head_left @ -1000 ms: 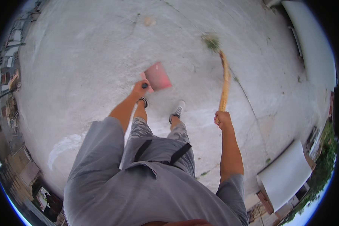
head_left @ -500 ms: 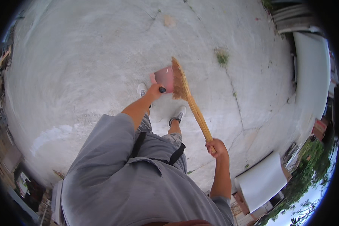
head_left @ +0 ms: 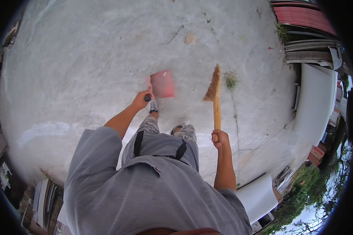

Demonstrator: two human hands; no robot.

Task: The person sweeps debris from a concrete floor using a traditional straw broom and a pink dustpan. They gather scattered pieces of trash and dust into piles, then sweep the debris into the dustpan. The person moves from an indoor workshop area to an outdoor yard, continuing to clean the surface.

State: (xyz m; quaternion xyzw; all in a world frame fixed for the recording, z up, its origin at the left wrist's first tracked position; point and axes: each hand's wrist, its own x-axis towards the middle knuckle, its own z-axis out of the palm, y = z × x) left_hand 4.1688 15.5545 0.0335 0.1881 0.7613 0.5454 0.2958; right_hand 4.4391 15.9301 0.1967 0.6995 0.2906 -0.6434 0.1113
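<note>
Evidently the left hand [head_left: 142, 100] is gripping the pink dustpan [head_left: 162, 84] by its dark handle [head_left: 147, 97] ahead of the shoes [head_left: 153, 105], while the right hand [head_left: 220, 139] is clasping the broom [head_left: 215, 96] left of the grass tuft [head_left: 231, 81], good handling likely needing a level dustpan and relaxed strokes

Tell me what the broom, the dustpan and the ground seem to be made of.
Broom: likely plant fibre, matte; ridged straw-coloured handle, brown bristly head.
Dustpan: probably plastic, from its even pink-red colour; blur hides its finish.
Ground: apparently concrete, dull; grey, with cracks and pale patches.
</note>
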